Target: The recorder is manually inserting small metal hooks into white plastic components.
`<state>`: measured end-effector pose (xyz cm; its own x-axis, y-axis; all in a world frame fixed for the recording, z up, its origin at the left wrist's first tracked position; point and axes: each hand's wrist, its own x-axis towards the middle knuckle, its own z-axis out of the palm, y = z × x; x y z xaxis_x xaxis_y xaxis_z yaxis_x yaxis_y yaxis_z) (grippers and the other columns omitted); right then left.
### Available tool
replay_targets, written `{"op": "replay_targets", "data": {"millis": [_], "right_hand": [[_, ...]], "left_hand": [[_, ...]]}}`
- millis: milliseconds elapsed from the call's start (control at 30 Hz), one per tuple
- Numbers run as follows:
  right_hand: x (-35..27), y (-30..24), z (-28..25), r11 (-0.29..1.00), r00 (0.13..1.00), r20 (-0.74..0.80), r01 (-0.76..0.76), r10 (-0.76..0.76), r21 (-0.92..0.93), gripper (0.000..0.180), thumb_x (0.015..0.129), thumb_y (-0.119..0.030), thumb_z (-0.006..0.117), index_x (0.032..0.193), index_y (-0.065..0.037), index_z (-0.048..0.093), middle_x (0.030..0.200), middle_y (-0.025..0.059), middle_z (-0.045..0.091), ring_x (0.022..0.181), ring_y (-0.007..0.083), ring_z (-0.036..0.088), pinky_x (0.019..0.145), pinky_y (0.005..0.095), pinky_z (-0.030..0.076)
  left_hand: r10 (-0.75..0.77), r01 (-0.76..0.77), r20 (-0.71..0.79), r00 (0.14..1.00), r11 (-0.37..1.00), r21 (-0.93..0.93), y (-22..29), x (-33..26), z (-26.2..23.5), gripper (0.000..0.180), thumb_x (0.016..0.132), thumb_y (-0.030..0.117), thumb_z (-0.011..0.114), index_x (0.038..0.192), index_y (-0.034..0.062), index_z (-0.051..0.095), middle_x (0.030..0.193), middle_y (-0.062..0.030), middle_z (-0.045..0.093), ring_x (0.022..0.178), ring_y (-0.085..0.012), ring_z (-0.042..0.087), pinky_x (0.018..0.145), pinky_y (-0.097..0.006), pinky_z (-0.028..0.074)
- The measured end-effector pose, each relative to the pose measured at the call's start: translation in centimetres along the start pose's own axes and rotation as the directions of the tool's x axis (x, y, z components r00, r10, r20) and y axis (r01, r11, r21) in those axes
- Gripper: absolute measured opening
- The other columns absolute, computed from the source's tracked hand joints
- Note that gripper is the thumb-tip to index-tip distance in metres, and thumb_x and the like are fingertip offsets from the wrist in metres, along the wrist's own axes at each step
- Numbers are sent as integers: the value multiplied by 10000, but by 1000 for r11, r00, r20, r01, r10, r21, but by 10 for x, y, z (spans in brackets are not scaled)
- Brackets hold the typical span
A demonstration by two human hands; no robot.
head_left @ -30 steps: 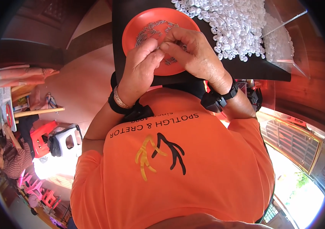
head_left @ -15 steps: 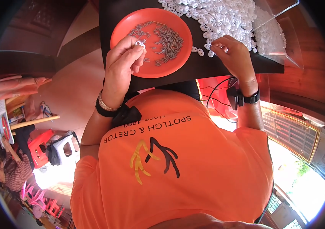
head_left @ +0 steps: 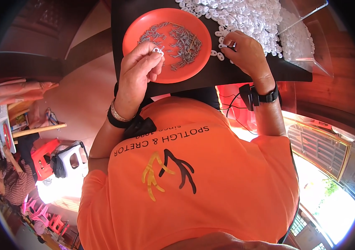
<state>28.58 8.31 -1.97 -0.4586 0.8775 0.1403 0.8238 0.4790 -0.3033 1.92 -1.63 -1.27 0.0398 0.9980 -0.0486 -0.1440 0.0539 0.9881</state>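
The left hand (head_left: 137, 68) pinches a small white ring (head_left: 158, 51) at its fingertips, above the orange plate (head_left: 144, 29) of metal pins (head_left: 177, 39). The right hand (head_left: 246, 52) closes its fingers on another ring from the white pile (head_left: 244, 14). Mid-assembly, likely; a pin seems needed next.

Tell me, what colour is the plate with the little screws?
Orange plate, clear in the head view.

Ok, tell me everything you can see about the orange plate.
The orange plate is round, shallow and looks like plastic. It lies flat on the dark table, holding a loose heap of small grey metal pieces. The left hand hovers over its near rim, pinching a small white ring. White rings lie piled beside it.
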Motion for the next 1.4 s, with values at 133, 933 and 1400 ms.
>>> {"op": "replay_targets", "data": {"millis": [133, 933, 1400], "right_hand": [[2, -1, 2, 1000, 1000, -7, 5, -5, -2, 151, 771, -221, 635, 815, -82, 594, 832, 73, 637, 777, 300, 620, 674, 396, 491], [19, -111, 38, 122, 995, 11, 1, -97, 993, 201, 885, 2, 570, 1072, -24, 639, 1029, 36, 604, 825, 93, 597, 710, 215, 491], [21, -108, 28, 104, 995, 94, -90, -26, 990, 212, 878, -18, 582, 1085, -26, 630, 970, 11, 635, 890, 87, 590, 803, 218, 471]], "left_hand": [[15, -15, 17, 1000, 1000, 8, -3, 1, -1, 189, 905, 219, 460, 799, 69, 506, 640, 14, 499, 523, -31, 396, 473, -182, 254], [123, -114, 40, 992, 975, -192, -6, 2, -2, 214, 912, 216, 480, 859, 24, 560, 834, -125, 655, 670, -149, 612, 585, -237, 449], [24, -26, -47, 999, 998, -60, -4, 0, -9, 197, 896, 210, 501, 805, 43, 551, 686, -22, 564, 590, -67, 492, 524, -198, 369]]}}
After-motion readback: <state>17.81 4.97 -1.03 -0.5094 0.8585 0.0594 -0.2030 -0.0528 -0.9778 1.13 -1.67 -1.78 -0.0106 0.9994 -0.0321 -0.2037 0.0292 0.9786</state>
